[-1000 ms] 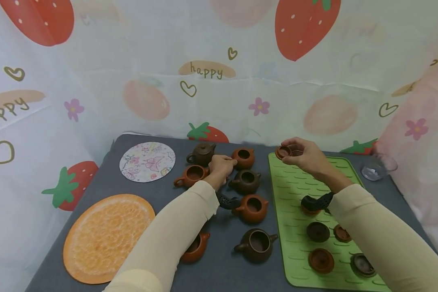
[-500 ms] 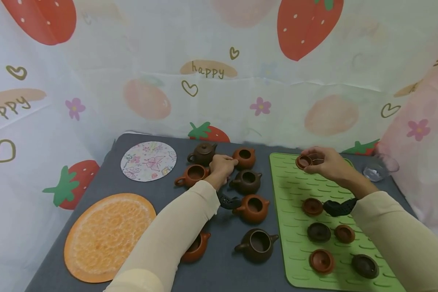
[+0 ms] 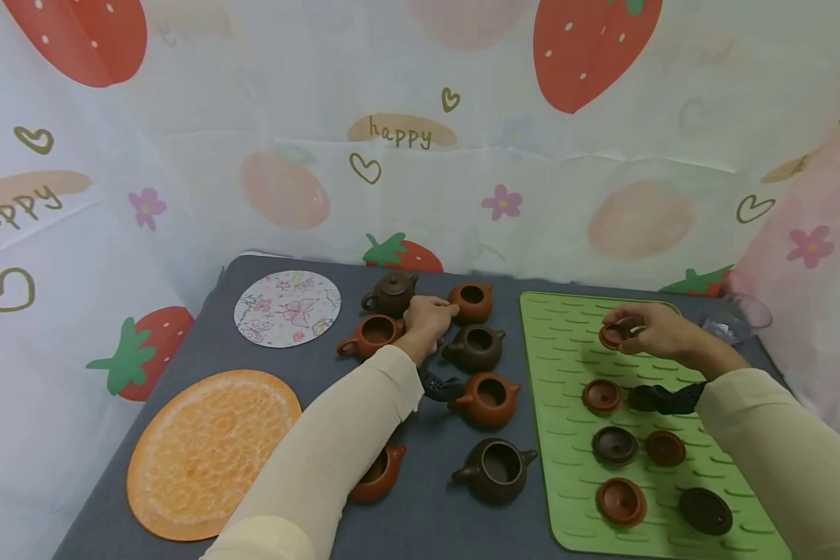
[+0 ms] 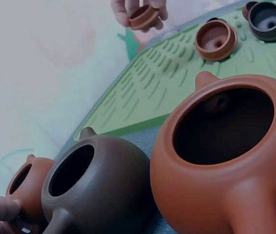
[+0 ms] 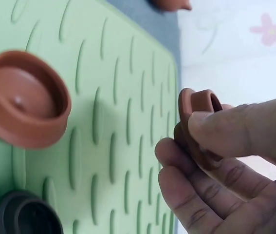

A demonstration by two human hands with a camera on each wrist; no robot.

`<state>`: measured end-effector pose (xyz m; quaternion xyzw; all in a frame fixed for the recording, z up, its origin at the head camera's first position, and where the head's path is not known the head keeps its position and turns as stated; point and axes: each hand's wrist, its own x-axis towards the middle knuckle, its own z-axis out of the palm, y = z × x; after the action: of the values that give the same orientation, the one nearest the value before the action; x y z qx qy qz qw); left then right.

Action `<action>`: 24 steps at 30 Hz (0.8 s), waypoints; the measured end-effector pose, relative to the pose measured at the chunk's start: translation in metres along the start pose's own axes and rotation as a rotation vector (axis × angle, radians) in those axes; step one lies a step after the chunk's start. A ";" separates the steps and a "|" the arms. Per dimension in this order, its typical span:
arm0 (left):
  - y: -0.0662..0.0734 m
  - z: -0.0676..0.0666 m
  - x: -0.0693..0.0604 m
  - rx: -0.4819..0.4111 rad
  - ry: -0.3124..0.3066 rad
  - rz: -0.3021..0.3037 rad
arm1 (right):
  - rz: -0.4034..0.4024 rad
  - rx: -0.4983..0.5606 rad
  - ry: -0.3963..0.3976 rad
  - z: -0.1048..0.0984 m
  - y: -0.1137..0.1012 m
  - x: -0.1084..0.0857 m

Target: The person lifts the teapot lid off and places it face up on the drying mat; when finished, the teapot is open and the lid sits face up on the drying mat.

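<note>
My left hand (image 3: 427,320) pinches the handle of the farthest reddish-brown teapot (image 3: 481,313), which stands lidless on the table. In the left wrist view its fingertips (image 4: 6,208) show at that teapot's (image 4: 35,187) handle. Above the green mat (image 3: 556,467), my right hand (image 3: 661,336) holds a small reddish-brown teapot lid (image 3: 611,337) between thumb and fingers. The lid (image 5: 189,105) is turned with its hollow underside and inner rim showing, apart from the mat. Below it several reddish lids (image 3: 602,396) and dark lids (image 3: 615,446) lie on the mat.
More lidless teapots stand nearby, dark brown (image 3: 477,350) and reddish (image 3: 491,400). A dark teapot (image 3: 392,294) at the back wears its lid. Left are an orange round mat (image 3: 213,459) and a patterned white disc (image 3: 287,309). A clear glass vessel (image 3: 731,323) stands behind my right arm.
My right hand has carried the lid rightward and nearer over the green mat, and my sleeve has uncovered lids there. The left hand stays at the teapot's handle.
</note>
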<state>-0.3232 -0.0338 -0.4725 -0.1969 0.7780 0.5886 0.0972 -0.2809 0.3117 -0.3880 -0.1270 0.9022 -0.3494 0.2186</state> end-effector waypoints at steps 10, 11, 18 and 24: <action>0.000 0.000 0.002 -0.011 0.009 -0.001 | -0.007 -0.052 -0.015 -0.005 0.025 0.002; 0.000 0.000 0.002 -0.011 0.009 0.002 | -0.001 -0.066 -0.017 -0.005 0.027 0.002; 0.000 -0.001 0.000 -0.013 0.011 0.017 | 0.033 -0.147 -0.016 -0.005 0.046 0.002; 0.000 0.000 -0.002 -0.002 0.009 0.029 | 0.030 -0.176 -0.025 -0.003 0.063 -0.002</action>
<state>-0.3217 -0.0338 -0.4721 -0.1883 0.7808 0.5897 0.0851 -0.2860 0.3601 -0.4288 -0.1367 0.9284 -0.2638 0.2229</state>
